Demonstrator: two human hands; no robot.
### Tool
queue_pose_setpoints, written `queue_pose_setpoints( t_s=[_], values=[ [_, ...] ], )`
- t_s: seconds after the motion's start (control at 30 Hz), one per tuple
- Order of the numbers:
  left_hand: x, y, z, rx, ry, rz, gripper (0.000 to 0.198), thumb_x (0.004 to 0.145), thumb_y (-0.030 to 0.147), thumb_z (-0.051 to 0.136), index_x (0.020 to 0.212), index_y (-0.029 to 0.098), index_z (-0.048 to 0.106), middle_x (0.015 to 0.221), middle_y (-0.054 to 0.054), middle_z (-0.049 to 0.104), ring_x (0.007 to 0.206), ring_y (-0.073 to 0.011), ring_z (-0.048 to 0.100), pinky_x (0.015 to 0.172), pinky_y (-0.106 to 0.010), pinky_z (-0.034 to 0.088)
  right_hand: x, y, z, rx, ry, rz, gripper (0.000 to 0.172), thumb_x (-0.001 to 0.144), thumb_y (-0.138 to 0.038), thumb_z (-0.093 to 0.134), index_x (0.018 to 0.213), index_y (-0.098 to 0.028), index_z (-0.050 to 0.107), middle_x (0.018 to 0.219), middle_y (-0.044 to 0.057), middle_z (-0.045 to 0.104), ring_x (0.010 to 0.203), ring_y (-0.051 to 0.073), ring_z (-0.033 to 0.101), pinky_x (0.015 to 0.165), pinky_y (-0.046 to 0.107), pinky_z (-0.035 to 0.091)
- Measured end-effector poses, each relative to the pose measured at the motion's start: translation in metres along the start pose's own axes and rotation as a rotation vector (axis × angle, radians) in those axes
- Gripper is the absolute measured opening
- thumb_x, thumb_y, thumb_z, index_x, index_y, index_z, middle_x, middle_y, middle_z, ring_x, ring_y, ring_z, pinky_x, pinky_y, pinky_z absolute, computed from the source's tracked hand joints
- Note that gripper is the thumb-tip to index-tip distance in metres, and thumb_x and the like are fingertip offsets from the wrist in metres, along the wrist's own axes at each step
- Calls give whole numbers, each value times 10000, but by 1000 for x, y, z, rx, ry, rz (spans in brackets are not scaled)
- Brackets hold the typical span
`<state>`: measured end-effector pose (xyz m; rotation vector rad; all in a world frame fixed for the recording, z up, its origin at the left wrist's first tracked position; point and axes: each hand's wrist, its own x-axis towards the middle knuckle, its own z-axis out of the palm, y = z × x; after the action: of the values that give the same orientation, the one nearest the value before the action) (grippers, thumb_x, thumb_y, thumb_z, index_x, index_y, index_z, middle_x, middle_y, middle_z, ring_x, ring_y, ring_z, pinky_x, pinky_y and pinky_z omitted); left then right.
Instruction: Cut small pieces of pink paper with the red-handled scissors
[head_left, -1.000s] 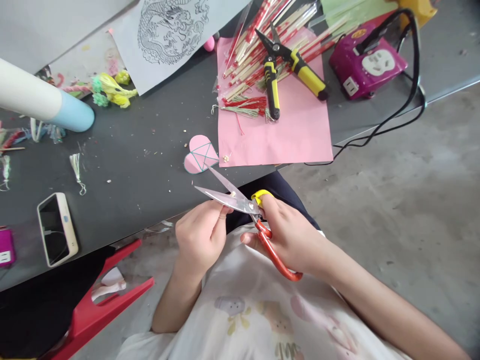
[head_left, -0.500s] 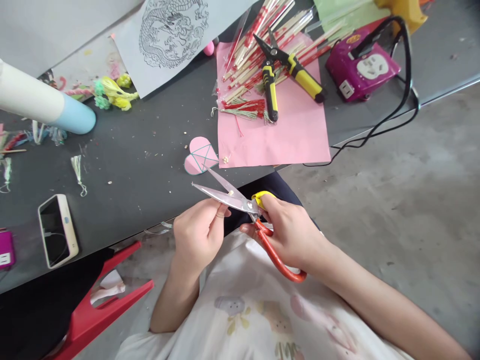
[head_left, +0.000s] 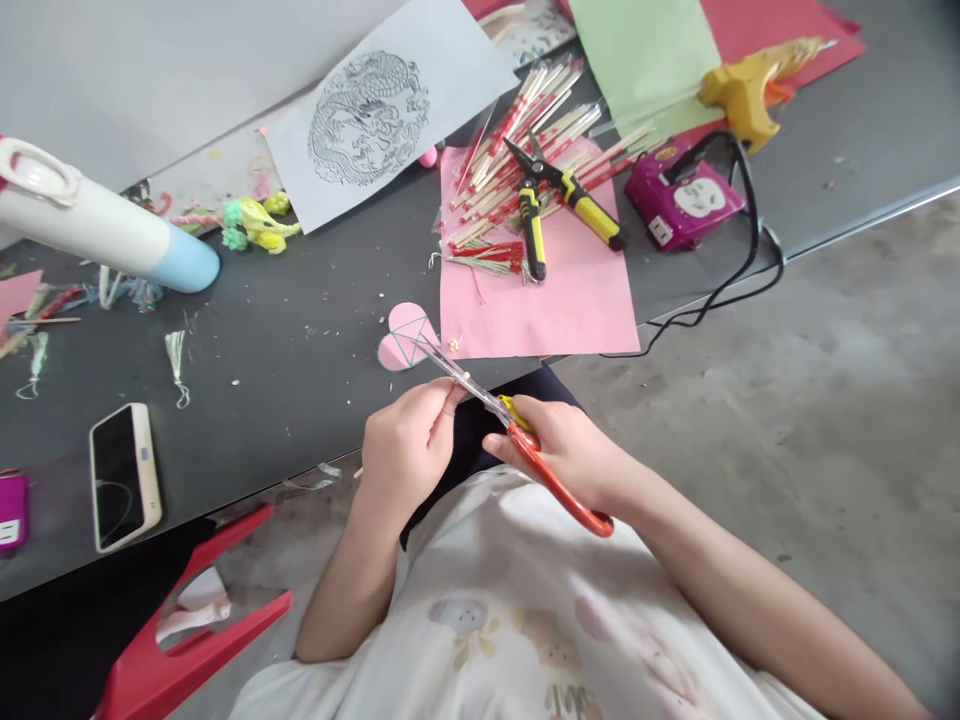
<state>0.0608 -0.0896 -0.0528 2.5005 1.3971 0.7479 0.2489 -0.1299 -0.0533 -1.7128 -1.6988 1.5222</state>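
My right hand [head_left: 574,450] grips a pair of scissors [head_left: 559,488] with one orange-red handle and one yellow handle. Their blades point up and left and lie close together. Pinched in my left hand [head_left: 409,435] is what looks like a thin pale stick, mostly hidden by the fingers. Its small pale tip [head_left: 466,376] shows at the blades, just past my fingertips. Beyond the scissor points, a pink paper heart [head_left: 407,337] with teal lines lies on the dark table [head_left: 300,340].
Yellow-black pliers [head_left: 534,235] and several red-and-cream sticks [head_left: 517,130] lie on pink paper [head_left: 547,320]. A purple power adapter [head_left: 682,195] with black cable stands right of them, near a yellow glue gun [head_left: 742,95]. Leftward are a phone [head_left: 124,478], a tassel [head_left: 176,360] and a bottle [head_left: 112,225].
The scissor blades, spread apart before, have come together by my left fingertips. My right hand has closed on the handles. The view has shifted, showing more of the table's far side.
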Motion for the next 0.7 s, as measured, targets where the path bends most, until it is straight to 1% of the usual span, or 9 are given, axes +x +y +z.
queue_pose_setpoints(
  t_s=[0.17,0.3,0.4,0.5,0.6,0.7],
  values=[
    [6,-4,5,-21,-51,-25,212,966,251,507,917,185,702,732,-32,711,626,-111,625,611,-210,411,5,7,-7,40,-55,30,481,875,-651,481,706,-210,387,653,-42,477,575,105,398,538,238,326],
    [10,-5,9,-40,-84,-59,224,967,267,500,886,194,697,722,-23,705,615,-110,615,602,-220,395,8,10,-13,102,-94,-6,487,864,-648,514,712,-199,400,683,-39,452,606,102,390,553,240,328],
    [14,-4,12,-56,-97,-94,246,967,273,492,827,198,681,702,-16,691,594,-107,588,583,-229,370,11,12,-16,208,-149,-26,508,857,-667,528,717,-199,390,670,-49,385,601,94,346,540,237,298],
    [19,-2,14,-59,-103,-118,280,971,291,483,780,193,662,655,-8,661,559,-103,548,569,-237,334,13,16,-17,364,-199,-31,534,841,-689,544,711,-206,356,647,-64,313,569,81,300,511,231,264],
    [22,-1,15,-67,-107,-127,287,972,297,478,770,190,651,655,-4,653,562,-98,536,582,-230,329,14,19,-17,490,-240,-22,547,830,-697,557,705,-210,342,636,-70,299,553,74,288,502,229,263],
    [23,0,15,-73,-94,-127,301,970,298,476,744,189,641,648,-4,650,566,-98,540,586,-225,333,13,22,-17,559,-264,4,545,825,-695,567,708,-213,342,613,-75,308,538,73,275,493,232,255]
  ],
)
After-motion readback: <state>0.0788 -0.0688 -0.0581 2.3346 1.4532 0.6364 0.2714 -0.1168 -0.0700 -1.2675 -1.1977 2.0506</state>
